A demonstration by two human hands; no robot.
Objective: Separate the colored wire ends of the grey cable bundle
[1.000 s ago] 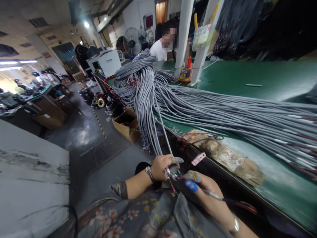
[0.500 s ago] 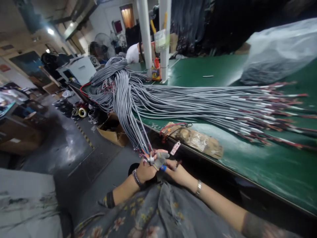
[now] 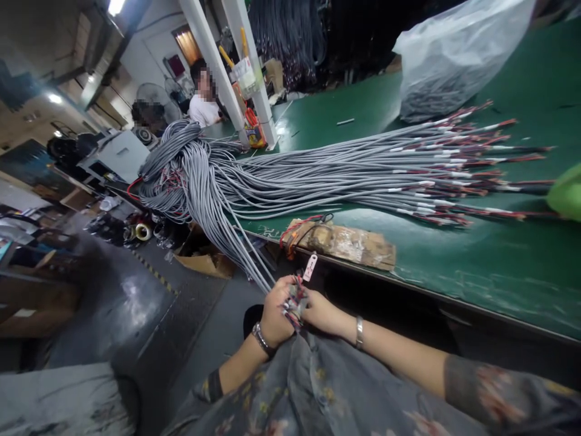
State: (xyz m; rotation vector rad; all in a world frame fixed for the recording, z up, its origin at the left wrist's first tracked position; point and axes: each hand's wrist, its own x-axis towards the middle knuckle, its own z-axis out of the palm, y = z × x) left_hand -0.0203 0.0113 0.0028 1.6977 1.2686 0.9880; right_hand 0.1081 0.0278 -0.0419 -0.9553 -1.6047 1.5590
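Note:
My left hand (image 3: pixel 276 313), a watch on its wrist, is closed around the ends of several grey cables (image 3: pixel 254 266) in front of my body. Their thin red, black and white wire ends (image 3: pixel 295 303) stick out between my two hands. My right hand (image 3: pixel 323 312) is closed at these wire ends from the other side, its fingertips partly hidden among them. From my left hand the cables run up to a large coiled bundle (image 3: pixel 167 163) on the green table (image 3: pixel 454 260). Other grey cables of the bundle lie stretched to the right, with stripped ends.
Along the table edge lies a taped wooden board (image 3: pixel 354 243) with a small white tag (image 3: pixel 310 267) hanging near it. A plastic bag (image 3: pixel 454 66) stands at the back right. Below the coil is an open cardboard box (image 3: pixel 204 263). A person (image 3: pixel 204 103) sits behind the white posts.
The wire ends have turned towards me, and both hands are closer together around them. My view has shifted and tilted. A green thing has appeared at the right edge.

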